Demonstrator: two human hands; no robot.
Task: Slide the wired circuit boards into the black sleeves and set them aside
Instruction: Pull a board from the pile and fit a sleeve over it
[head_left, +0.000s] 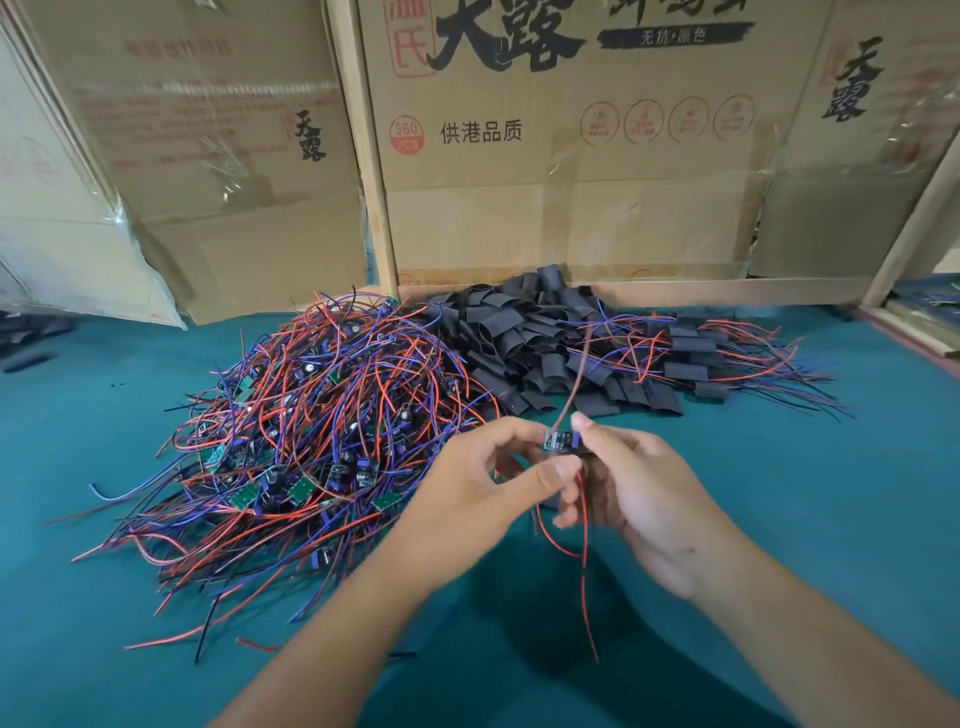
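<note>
1. Both hands meet just below the middle of the frame, above a teal table cover (831, 519).
2. The left hand (483, 499) comes in from the lower left with its fingers curled; its thumb and forefinger pinch toward the lower end of a small wired circuit board (558, 440).
3. The right hand (639, 493) comes in from the lower right; its thumb and forefinger are curled round the upper part of the same board, and its other fingers are bent below.
4. The board is held in the air between the two hands; its blue part shows at the fingertips.
5. Something dark lies behind the fingers just under the board; whether it is a sleeve cannot be told.
6. A red wire (584, 571) hangs from the hands toward the bottom of the frame, and another wire rises from the board toward the upper middle.
7. Left of centre lies a large tangled heap of wired boards (322, 415) with red, blue and black leads and green boards.
8. Above the hands, at centre, is a pile of black sleeves (524, 338).
9. To its right, sleeved boards (696, 358) lie side by side with their wires fanned toward the right.
10. Printed cardboard boxes (571, 156) stand along the top of the frame.
</note>
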